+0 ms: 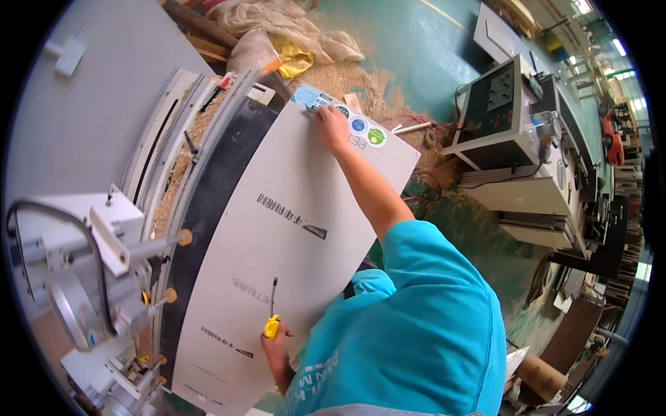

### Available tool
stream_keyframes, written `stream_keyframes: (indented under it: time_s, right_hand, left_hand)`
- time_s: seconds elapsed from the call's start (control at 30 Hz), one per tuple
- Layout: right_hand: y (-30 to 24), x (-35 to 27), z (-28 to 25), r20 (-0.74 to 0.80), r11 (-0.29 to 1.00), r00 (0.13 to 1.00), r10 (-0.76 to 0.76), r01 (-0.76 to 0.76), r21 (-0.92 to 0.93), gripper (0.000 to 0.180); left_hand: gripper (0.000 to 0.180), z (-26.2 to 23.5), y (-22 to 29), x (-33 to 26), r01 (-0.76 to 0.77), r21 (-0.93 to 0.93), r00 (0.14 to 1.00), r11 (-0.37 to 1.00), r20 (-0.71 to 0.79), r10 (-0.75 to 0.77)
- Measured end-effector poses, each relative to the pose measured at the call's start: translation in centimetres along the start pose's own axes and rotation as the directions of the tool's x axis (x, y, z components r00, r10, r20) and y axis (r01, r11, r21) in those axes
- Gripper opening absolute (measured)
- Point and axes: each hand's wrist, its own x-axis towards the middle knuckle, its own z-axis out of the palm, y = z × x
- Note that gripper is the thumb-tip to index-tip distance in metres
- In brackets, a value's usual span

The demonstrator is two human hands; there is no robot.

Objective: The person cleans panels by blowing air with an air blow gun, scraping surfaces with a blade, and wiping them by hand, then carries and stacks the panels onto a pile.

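Note:
A large pale panel [270, 177] with dark print and round stickers [359, 125] at its far end lies in front of me. It rests partly over the black bed of a machine [215, 159]. My right hand [332, 128] reaches to the panel's far end, its fingers closed at a blue-and-white label [310, 97]; whatever is between the fingertips is hidden. Low over the near part of the panel, my left hand [279, 340] grips a yellow-handled tool [272, 326] with a thin dark shaft pointing away from me. The exact kind of tool is unclear.
At left stand the machine's metal guide rails [166, 139] and a motor unit [76, 305] with a curved cable. Sawdust [347, 80] and crumpled sacks [277, 28] lie beyond the panel. A control cabinet [492, 104] with a plastic bottle [544, 118] is on the right.

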Motion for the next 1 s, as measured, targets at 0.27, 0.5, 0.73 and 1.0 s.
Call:
stream_keyframes:
  time_s: [0.27,0.5,0.73,1.0]
  right_hand:
    - [3.7,16.2,3.5,0.158,0.987,0.976,-0.150,0.157,-0.033,0.014]
    - [3.3,22.0,2.1,0.556,0.594,0.414,-0.720,0.782,0.187,0.016]
    - [3.9,21.3,1.7,0.493,0.532,0.376,-0.785,0.817,0.224,0.014]
    - [6.9,20.1,0.2,0.561,0.456,0.263,-0.785,0.858,0.236,0.012]
  left_hand:
    - [0.023,4.3,6.0,2.2,0.169,0.030,0.981,0.985,-0.103,-0.165]
    - [0.022,7.5,8.3,5.0,0.175,0.092,0.985,0.980,-0.024,-0.173]
    - [0.022,9.6,8.3,6.0,0.151,0.020,0.989,0.988,0.004,-0.151]
    - [0.023,10.8,8.6,7.6,0.116,-0.023,0.993,0.993,0.015,-0.116]
